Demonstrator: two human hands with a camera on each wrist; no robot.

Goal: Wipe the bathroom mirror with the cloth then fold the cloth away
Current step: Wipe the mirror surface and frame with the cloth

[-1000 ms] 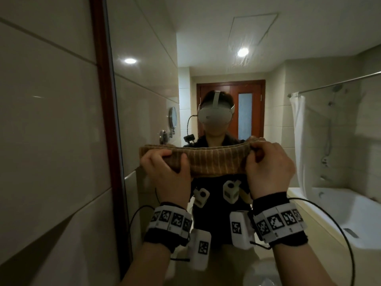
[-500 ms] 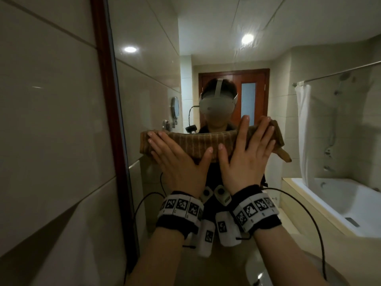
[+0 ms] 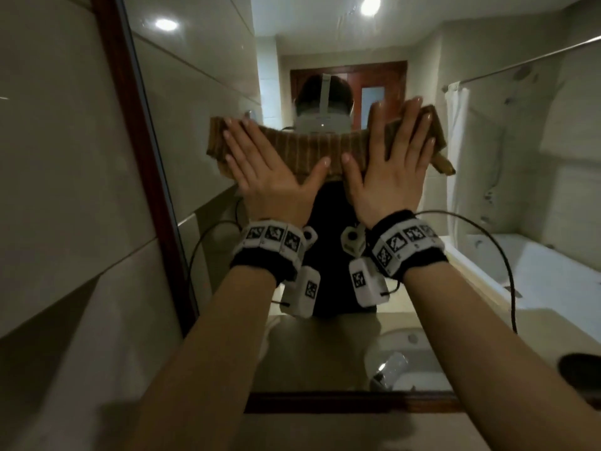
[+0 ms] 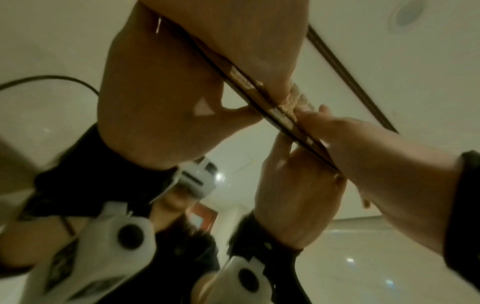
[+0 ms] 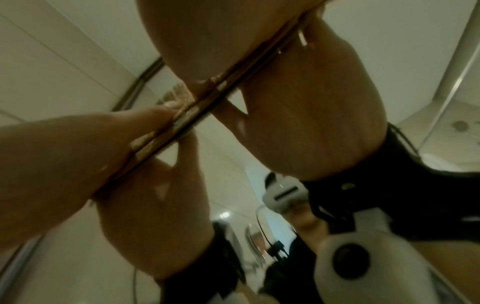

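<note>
The cloth (image 3: 305, 151) is brown with ribbed stripes, stretched into a wide band and pressed flat against the mirror (image 3: 208, 131) — its middle sags a little. The mirror is large, upright on the wall, with a dark wooden frame along its left and lower edges.

Wood-framed mirror (image 3: 201, 131), brown cloth (image 3: 302, 151) flat against its glass

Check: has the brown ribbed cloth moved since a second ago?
Yes. The cloth went forward onto the mirror glass; left hand and right hand press it flat.
</note>
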